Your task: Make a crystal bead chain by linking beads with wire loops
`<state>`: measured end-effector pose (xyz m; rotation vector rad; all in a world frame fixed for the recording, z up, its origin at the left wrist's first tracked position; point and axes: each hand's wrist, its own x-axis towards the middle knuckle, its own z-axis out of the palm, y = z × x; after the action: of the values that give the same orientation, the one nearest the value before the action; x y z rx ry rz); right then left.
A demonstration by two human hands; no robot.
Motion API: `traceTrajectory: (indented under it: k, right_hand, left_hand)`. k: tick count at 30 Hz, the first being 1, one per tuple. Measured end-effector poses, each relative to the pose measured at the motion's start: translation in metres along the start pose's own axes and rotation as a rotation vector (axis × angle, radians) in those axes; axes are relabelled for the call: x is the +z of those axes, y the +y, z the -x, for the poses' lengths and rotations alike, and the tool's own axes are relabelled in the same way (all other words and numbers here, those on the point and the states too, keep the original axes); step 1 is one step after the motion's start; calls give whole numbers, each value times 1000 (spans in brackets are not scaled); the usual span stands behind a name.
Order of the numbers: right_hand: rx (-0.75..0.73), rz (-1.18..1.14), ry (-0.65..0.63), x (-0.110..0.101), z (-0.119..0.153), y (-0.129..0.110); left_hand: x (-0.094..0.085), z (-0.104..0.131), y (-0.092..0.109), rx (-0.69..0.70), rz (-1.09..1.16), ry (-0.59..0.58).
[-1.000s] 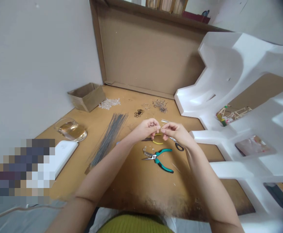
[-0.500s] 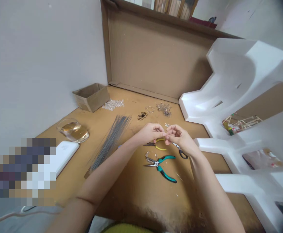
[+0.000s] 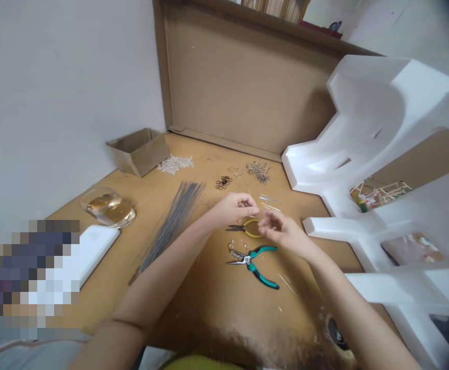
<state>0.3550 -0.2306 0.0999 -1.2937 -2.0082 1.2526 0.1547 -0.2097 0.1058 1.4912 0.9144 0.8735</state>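
My left hand (image 3: pixel 240 209) hovers over the middle of the table, thumb and forefinger pinched together. What they hold, if anything, is too small to make out. Just to its right, my right hand (image 3: pixel 280 231) is loosely curled with fingers slightly apart, above the yellow handles of small pliers (image 3: pixel 250 227). No object shows in it. Nearer to me lie teal-handled long-nose pliers (image 3: pixel 249 260), their jaws pointing left. Small clear beads (image 3: pixel 232 245) sit beside those jaws. Beyond the hands are thin metal pins (image 3: pixel 269 198).
A bundle of grey wires (image 3: pixel 174 221) lies left of centre. Behind it are clear beads (image 3: pixel 176 164), a small cardboard box (image 3: pixel 139 154), black rings (image 3: pixel 223 182) and tangled wire pieces (image 3: pixel 258 170). A glass of liquid (image 3: pixel 110 208) and white foam packing (image 3: pixel 305 169) flank the workspace.
My hands were fingertip to fingertip; now they are apart, the right one lower and its fingers loosened. Scissors seen beside the right hand before are now covered by it.
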Motion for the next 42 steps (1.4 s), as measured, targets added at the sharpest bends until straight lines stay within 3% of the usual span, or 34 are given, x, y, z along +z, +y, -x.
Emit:
traceTrajectory:
  k: [4, 7, 13, 24, 28, 33, 35, 38, 42]
  right_hand:
    - [-49, 660, -130, 15, 29, 20]
    - [-45, 869, -189, 31, 45, 36]
    - [20, 987, -206, 48, 50, 50]
    - [-25, 1112, -207, 52, 46, 30]
    - [32, 927, -314, 34, 41, 17]
    - [398, 153, -744, 16, 43, 18]
    - [475, -60, -791, 18, 50, 19]
    - [374, 102, -630, 18, 64, 13]
    - [0, 654, -134, -9, 79, -6]
  left_hand:
    - [0, 3, 10, -33, 6, 26]
    - [2, 4, 14, -58, 12, 41]
    - [2, 5, 13, -49, 28, 56]
    - [-1, 5, 11, -11, 28, 41]
    - [-4, 4, 5, 3, 45, -1]
    - [-8, 4, 2, -6, 155, -77]
    - [-9, 4, 2, -12, 203, -94]
    - [-9, 5, 2, -34, 252, -117]
    - [-11, 5, 2, -53, 325, -143]
